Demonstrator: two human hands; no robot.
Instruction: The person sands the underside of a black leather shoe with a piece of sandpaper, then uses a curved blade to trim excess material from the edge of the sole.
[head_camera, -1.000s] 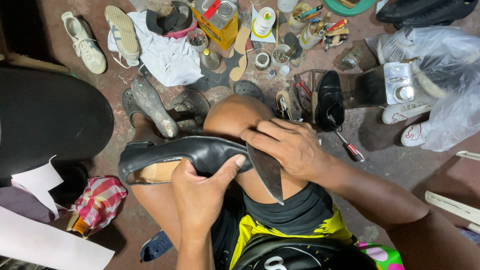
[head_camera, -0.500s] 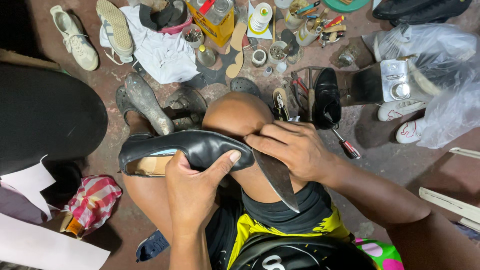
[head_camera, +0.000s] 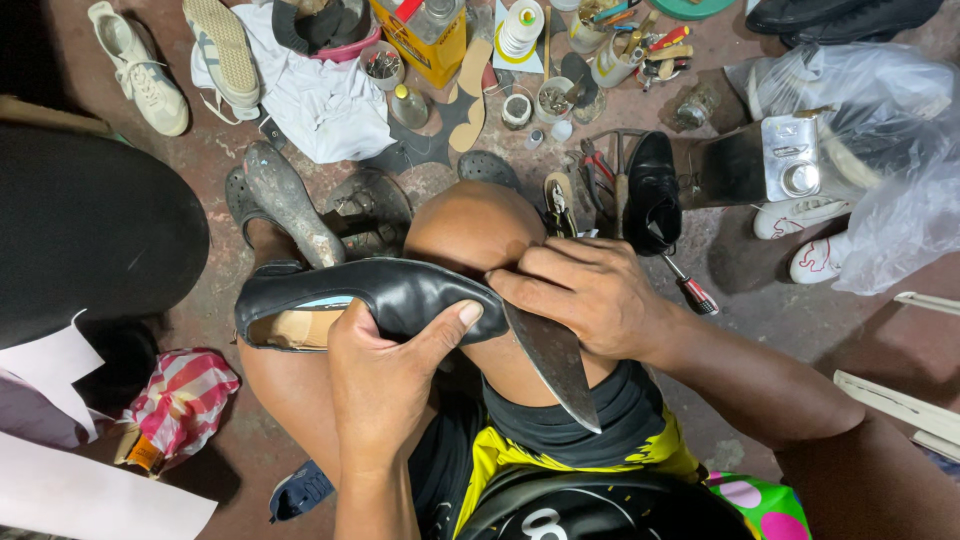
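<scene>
Black flat shoe (head_camera: 400, 295) lies sideways across the raised knee (head_camera: 475, 225), toe toward the right hand, opening toward the left. Best handling, as a judgement: keep the shoe braced hard on the knee, blade angled shallow along the toe edge, cutting edge turned away from the thigh and from the holding thumb, short controlled strokes.

Left hand (head_camera: 385, 385) is wrapped over the shoe's middle from below, fingers curled closed round the upper, thumb pressed flat along the side near the toe. Right hand (head_camera: 590, 295) is clenched round the handle of a broad knife (head_camera: 555, 365), knuckles bent tight against the toe tip; the handle itself is hidden in the fist. Blade points down toward the person's lap, its base touching the toe of the shoe.

Beyond the knee on the floor: metal shoe last (head_camera: 290, 205), pliers and small tools, red-handled screwdriver (head_camera: 690, 290).
</scene>
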